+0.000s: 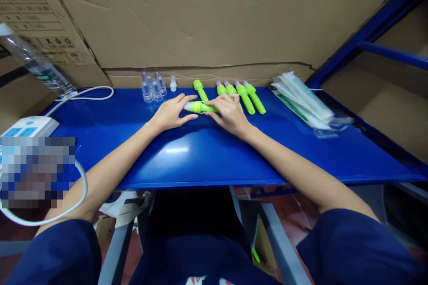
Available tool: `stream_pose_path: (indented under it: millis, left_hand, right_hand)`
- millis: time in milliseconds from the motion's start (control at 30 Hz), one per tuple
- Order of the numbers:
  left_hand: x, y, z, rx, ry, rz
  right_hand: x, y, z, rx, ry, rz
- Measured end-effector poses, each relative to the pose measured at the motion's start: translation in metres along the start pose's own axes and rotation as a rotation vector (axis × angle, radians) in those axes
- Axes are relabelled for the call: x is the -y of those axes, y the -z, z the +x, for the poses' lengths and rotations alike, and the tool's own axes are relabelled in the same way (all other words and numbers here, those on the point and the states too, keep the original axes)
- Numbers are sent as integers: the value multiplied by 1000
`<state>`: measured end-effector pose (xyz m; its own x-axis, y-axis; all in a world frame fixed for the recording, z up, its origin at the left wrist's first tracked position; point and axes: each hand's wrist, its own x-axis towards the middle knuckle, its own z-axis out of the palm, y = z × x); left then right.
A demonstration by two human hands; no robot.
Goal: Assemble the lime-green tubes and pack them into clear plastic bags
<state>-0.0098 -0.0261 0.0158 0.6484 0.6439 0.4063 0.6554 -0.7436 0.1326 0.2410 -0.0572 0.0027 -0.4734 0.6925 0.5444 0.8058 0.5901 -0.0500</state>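
Blue table [200, 160] lies nearest. On it, the right hand [230, 113] has a narrow grip on a green tube [202, 107]; the left hand [170, 112] sets thumb and forefinger apart around its clear tip [187, 106], hold unclear. Other green tubes [246, 99] lie beyond

1 head view, forward, near (downward-tilted)

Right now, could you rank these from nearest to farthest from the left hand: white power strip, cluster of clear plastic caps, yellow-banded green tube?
1. Yellow-banded green tube: its tip lies between the left hand's spread finger and thumb.
2. Cluster of clear plastic caps: beyond the hand, slightly left.
3. White power strip: far left.
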Motion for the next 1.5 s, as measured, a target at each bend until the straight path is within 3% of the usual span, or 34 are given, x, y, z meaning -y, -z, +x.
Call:
stream_pose_path:
  millis: [167,500,1200,1500]
  left_hand:
    - [-1,0,1,-77,38,26]
    - [14,6,2,-155,142,-45]
    - [24,8,-2,-141,30,-83]
    - [32,2,1,-155,-64,-201]
  right_hand:
    - [3,1,2,18,11,1]
    - [-36,11,5,14,-119,20]
    - [-35,-1,-1,75,-126,60]
    - [-49,-1,1,97,-289,263]
